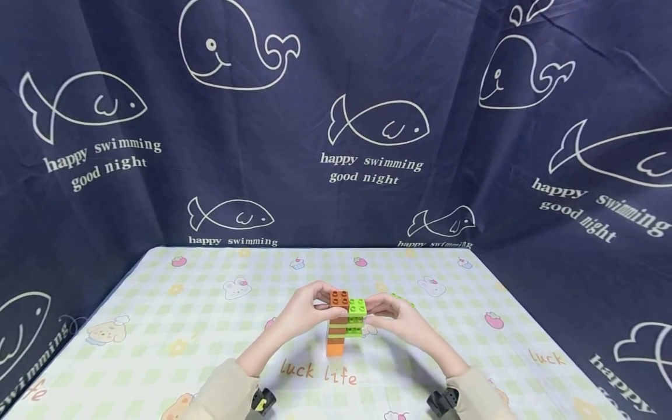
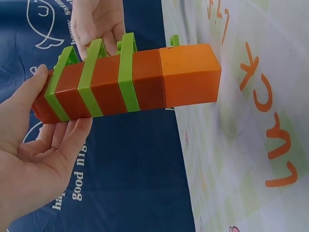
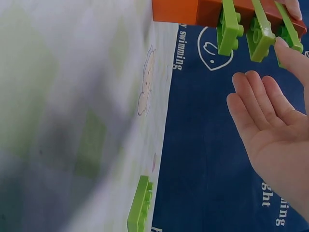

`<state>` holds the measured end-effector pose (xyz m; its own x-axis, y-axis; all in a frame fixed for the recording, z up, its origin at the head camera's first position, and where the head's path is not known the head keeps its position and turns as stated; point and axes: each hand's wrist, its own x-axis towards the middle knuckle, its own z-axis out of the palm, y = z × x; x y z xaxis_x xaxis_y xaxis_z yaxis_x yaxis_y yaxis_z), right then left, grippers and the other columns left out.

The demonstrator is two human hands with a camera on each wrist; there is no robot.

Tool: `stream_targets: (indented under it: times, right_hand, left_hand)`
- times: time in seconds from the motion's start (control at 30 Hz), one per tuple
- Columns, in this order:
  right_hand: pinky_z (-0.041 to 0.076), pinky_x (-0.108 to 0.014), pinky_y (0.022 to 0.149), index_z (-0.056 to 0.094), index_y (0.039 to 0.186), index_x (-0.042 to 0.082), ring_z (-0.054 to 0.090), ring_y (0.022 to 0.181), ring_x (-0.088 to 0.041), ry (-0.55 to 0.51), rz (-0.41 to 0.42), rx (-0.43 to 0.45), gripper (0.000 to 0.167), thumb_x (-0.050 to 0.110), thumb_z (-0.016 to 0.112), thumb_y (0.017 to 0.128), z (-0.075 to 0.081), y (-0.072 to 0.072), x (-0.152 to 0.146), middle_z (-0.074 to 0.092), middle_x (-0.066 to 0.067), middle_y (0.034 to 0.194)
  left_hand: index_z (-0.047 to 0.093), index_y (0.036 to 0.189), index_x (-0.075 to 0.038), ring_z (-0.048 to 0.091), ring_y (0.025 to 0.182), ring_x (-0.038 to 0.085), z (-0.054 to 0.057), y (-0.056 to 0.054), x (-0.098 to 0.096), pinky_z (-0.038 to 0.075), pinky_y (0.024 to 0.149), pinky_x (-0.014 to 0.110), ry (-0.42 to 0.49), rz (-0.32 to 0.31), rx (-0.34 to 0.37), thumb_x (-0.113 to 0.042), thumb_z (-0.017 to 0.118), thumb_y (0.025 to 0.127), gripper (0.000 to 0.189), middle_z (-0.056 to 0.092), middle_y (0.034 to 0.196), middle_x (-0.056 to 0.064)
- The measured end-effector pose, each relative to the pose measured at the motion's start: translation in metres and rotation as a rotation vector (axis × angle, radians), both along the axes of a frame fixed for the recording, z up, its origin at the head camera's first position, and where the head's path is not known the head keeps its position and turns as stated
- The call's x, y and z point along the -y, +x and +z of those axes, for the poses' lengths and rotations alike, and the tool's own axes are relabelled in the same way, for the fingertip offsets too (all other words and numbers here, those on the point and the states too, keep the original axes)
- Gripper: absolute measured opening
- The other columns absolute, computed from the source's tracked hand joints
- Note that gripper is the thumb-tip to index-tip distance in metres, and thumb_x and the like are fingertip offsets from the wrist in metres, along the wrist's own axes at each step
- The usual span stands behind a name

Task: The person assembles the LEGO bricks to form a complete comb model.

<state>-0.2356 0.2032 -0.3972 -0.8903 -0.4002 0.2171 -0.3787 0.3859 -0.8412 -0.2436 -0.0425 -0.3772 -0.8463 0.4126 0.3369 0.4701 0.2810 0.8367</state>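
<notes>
A tall tower of toy building blocks stands on the table, an orange block [image 1: 334, 349] at its foot. Brown blocks [image 2: 105, 77] alternate with green plates [image 3: 260, 38] above it, and each plate juts out to one side. My left hand [image 2: 34, 159] grips the top brown block [image 1: 339, 299], thumb on one face and fingers across from it. Beside the jutting plates is my right hand [image 3: 277, 135], its thumb touching the upper green plate. The other right fingers extend below, apart from the tower.
A loose green plate [image 3: 140, 205] lies on the table to the right, partly hidden behind the right hand in the head view. The table wears a checked, printed cloth [image 1: 131, 373]. A dark blue curtain [image 1: 294, 128] surrounds it.
</notes>
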Motion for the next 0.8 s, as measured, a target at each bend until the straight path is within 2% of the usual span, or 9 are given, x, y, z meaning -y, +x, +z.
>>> stream_targets:
  times: [0.2, 0.37, 0.6, 0.8]
  right_hand:
    - [0.051, -0.026, 0.089, 0.057, 0.118, 0.000, 0.063, 0.101, -0.027, -0.011, -0.025, -0.054, 0.039, 0.019, 0.067, 0.086, 0.001, -0.002, -0.004, 0.064, -0.017, 0.110]
    - [0.051, -0.027, 0.088, 0.058, 0.116, 0.001, 0.063, 0.100, -0.029, 0.000, -0.056, -0.084, 0.036, 0.019, 0.068, 0.086, 0.001, -0.004, -0.008, 0.064, -0.019, 0.110]
    - [0.052, -0.027, 0.085, 0.060, 0.113, 0.001, 0.064, 0.096, -0.026, 0.024, -0.117, -0.099, 0.035, 0.018, 0.069, 0.084, -0.004, -0.009, -0.014, 0.066, -0.017, 0.108]
    - [0.052, -0.024, 0.083, 0.062, 0.112, 0.002, 0.064, 0.092, -0.017, 0.052, -0.205, -0.104, 0.034, 0.020, 0.070, 0.084, -0.003, -0.011, -0.018, 0.066, -0.017, 0.107]
  left_hand:
    - [0.063, 0.104, -0.007, 0.063, 0.085, 0.014, -0.001, -0.001, 0.001, 0.052, 0.074, 0.017, -0.003, 0.007, -0.010, -0.026, 0.077, 0.077, 0.036, 0.067, 0.092, 0.002]
    - [0.063, 0.104, -0.008, 0.063, 0.085, 0.015, -0.001, -0.001, 0.002, 0.052, 0.074, 0.017, 0.001, 0.005, -0.009, -0.027, 0.077, 0.077, 0.036, 0.068, 0.092, 0.002]
    - [0.063, 0.104, -0.008, 0.063, 0.086, 0.015, -0.001, -0.001, 0.003, 0.052, 0.075, 0.017, 0.001, -0.004, 0.003, -0.027, 0.077, 0.077, 0.036, 0.067, 0.092, 0.002]
    - [0.063, 0.105, -0.007, 0.063, 0.086, 0.015, -0.001, -0.001, 0.003, 0.052, 0.076, 0.016, 0.007, -0.012, 0.008, -0.026, 0.077, 0.077, 0.036, 0.067, 0.092, 0.002]
